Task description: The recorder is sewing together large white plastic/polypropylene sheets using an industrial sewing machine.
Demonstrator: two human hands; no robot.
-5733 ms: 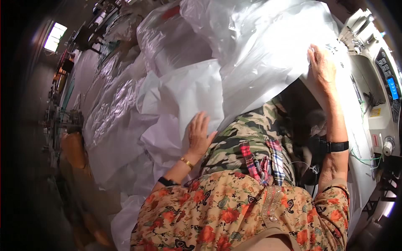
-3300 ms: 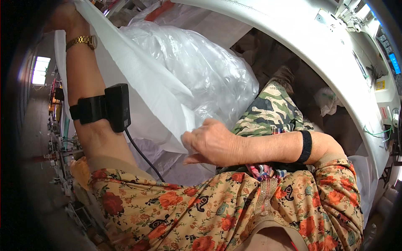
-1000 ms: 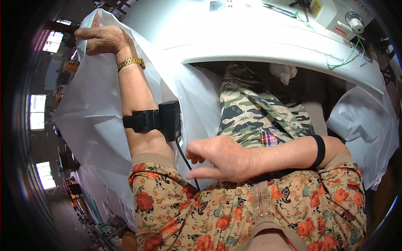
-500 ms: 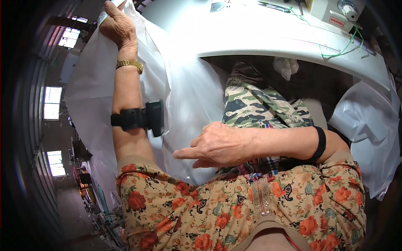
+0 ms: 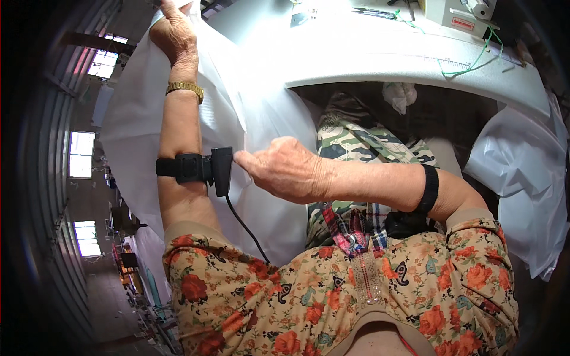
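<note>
My left hand (image 5: 175,35) is stretched out to the far left, closed on the upper edge of a large white woven-looking plastic sheet (image 5: 208,101); its fingertips run out of the picture. The sheet hangs down past my left forearm toward my lap. My right hand (image 5: 285,169) is across in front of me, fingers curled, its foremost knuckle and fingertip beside the black box (image 5: 222,172) strapped to my left forearm. The fold of the sheet runs down to those fingers, but what they pinch, if anything, is hidden.
A white table (image 5: 368,65) curves across the front, with a light machine housing (image 5: 457,18), green thread (image 5: 475,68) and tweezers-like tools (image 5: 377,13). Camouflage cloth (image 5: 350,139) covers my lap. More white plastic sheeting (image 5: 516,172) hangs at the right.
My right hand has moved up and slightly left, to beside the black box, its fingers now more curled. A black cable below the box has come into view. My left hand stays on the sheet.
</note>
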